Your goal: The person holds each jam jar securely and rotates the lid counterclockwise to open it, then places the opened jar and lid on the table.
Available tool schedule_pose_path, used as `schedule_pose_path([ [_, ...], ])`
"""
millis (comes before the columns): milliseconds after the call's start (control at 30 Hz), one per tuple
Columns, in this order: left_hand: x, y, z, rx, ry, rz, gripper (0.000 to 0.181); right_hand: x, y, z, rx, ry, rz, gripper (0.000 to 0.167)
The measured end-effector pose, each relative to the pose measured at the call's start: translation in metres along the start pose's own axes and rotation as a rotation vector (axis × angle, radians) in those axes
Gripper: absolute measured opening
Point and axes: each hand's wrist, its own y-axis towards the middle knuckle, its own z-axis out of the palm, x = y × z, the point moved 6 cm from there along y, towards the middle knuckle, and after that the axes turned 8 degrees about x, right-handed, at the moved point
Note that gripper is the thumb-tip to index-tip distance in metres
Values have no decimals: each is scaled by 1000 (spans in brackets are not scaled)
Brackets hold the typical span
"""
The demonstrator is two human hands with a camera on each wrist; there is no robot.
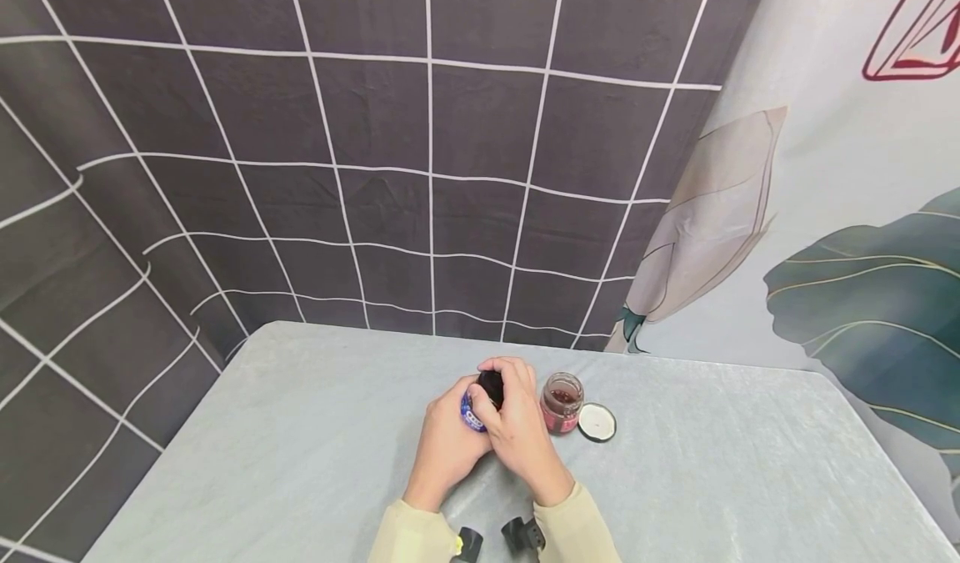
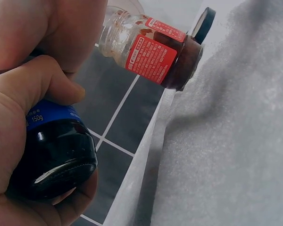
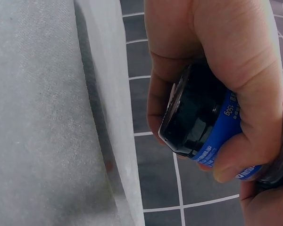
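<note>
A dark jar with a blue label [image 1: 472, 414] [image 2: 54, 155] [image 3: 198, 117] is tilted between both hands above the table. The left hand [image 1: 448, 444] [image 2: 7, 141] [image 3: 217, 42] wraps its fingers and thumb round the jar's body. At the top end, the right hand [image 1: 519, 429] [image 2: 47, 30] [image 3: 269, 207] grips the black lid [image 1: 491, 386], which is partly covered by its fingers. The jar's base faces the wrist cameras; how tightly the lid sits cannot be seen.
An uncovered glass jar with a red label [image 1: 562, 404] [image 2: 153, 54] and dark red contents stands just right of the hands. Beside it on the grey table [image 1: 712, 454] lies a lid [image 1: 597, 422] [image 2: 205, 24], pale inside up. A dark gridded cloth hangs behind.
</note>
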Motion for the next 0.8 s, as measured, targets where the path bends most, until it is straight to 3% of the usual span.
schedule_pose_path([
  [267,0,0,-1,-10,2,3,51,2,1,-1,1,5,-9,26],
  [533,2,0,-3,2,-6,-11,50,5,3,-2,56,50,48,28],
  [800,4,0,-4,5,-4,-20,52,7,3,-2,76,45,55,29],
])
